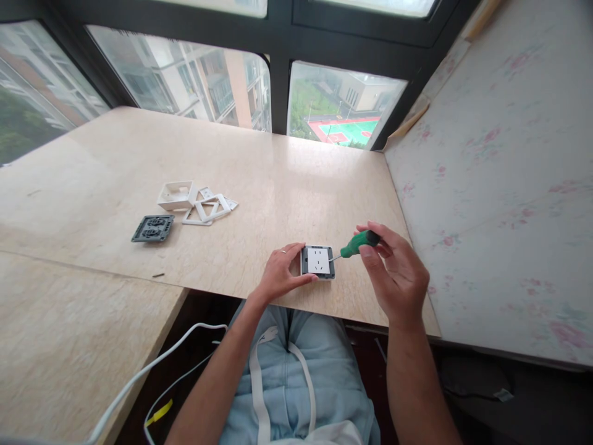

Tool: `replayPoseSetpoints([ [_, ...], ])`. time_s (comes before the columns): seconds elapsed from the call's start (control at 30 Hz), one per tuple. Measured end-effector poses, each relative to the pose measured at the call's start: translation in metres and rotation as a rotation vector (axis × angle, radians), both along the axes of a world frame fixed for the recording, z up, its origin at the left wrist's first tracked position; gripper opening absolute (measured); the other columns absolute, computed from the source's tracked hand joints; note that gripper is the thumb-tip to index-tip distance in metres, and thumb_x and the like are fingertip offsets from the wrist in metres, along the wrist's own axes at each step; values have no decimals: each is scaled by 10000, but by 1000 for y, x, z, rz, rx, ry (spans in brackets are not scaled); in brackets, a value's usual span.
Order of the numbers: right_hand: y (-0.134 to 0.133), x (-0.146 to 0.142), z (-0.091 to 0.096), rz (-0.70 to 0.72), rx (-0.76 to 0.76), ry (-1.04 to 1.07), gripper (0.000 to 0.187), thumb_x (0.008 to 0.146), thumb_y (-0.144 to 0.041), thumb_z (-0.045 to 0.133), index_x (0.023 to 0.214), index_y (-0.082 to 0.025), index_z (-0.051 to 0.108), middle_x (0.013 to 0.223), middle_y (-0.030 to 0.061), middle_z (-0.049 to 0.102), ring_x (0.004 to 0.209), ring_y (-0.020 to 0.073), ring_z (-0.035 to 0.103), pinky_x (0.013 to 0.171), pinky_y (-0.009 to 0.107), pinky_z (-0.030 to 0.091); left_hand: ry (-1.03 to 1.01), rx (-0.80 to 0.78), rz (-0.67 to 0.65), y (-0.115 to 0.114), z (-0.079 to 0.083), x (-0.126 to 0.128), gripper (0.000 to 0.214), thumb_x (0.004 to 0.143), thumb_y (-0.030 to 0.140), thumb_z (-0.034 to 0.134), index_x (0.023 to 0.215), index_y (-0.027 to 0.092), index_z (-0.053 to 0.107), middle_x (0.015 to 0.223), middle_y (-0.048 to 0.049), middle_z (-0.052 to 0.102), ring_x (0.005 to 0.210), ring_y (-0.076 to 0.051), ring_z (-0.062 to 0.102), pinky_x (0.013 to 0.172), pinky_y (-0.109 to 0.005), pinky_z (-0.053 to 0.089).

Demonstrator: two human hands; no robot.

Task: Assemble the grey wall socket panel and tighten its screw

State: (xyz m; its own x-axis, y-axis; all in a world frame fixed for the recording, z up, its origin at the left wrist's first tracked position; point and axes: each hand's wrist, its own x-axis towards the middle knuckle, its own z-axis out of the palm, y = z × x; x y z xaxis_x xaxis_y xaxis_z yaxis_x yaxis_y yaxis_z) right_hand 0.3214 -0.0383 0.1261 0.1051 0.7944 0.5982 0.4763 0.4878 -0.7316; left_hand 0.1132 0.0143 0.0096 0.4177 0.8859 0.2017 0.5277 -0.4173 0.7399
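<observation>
A wall socket (318, 261) with a white face and dark grey frame lies near the counter's front edge. My left hand (283, 270) grips it from the left, thumb along the near side and fingers at the far left corner. In my right hand (393, 266) is a screwdriver (354, 243) with a green handle and black end, held between thumb and fingers. Its thin shaft slants down to the left, and the tip meets the right side of the socket's white face. Whether the tip sits in a gap there is too small to tell.
To the left lie a white back box (177, 195), several white cover frames (210, 209), a dark grey socket part (152, 228) and a small dark screw-like piece (158, 275). A papered wall (500, 185) bounds the right; windows stand behind. A white cable (152, 364) hangs at lower left.
</observation>
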Motion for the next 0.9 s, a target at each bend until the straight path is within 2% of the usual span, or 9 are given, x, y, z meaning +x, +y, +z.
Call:
replayPoseSetpoints([
  [0.17,6,-1,6,-117,148,-186,357,885,-229,746,1226,-314,687,1000,34,678,872,199,667,698,350,584,3,0,6,0,0,0,793,772,583,786,1421,227,500,1452,-140,583,1332,-329,551,1095,-509,408],
  [0.23,8,-2,8,-156,189,-250,322,880,-254,756,1192,-295,693,957,36,656,830,192,645,676,338,573,7,2,6,0,-1,0,791,775,586,782,1420,224,500,1451,-138,584,1327,-328,556,1090,-505,414],
  [0.37,9,-3,6,-140,182,-278,267,962,-252,617,1225,-263,659,1066,79,671,971,230,661,826,413,585,6,1,1,0,-1,0,783,781,597,771,1421,234,502,1453,-132,582,1330,-328,554,1087,-501,417],
  [0.5,6,-2,3,-83,114,-204,341,1006,-253,457,1294,-259,639,1186,96,688,1109,268,666,934,494,566,-8,-6,1,0,-2,0,785,779,613,767,1419,240,505,1456,-132,580,1338,-330,547,1087,-504,412],
  [0.63,3,-3,4,-57,40,-129,351,999,-247,478,1304,-285,647,1213,67,712,1096,257,692,942,488,580,-12,-2,2,0,-2,0,790,776,616,770,1420,243,503,1458,-132,579,1336,-328,550,1087,-500,411],
  [0.77,4,-5,4,33,23,32,356,987,-206,538,1308,-314,649,1306,52,691,1162,271,686,977,529,581,-5,-2,2,0,-2,0,790,777,617,768,1419,241,502,1459,-132,578,1333,-330,552,1089,-502,410],
  [0.9,7,-4,5,31,70,-6,312,957,-197,615,1239,-306,692,1255,61,697,1125,271,692,951,524,595,-2,-5,-1,0,0,0,791,777,613,771,1418,233,502,1460,-134,576,1336,-333,548,1087,-503,414],
])
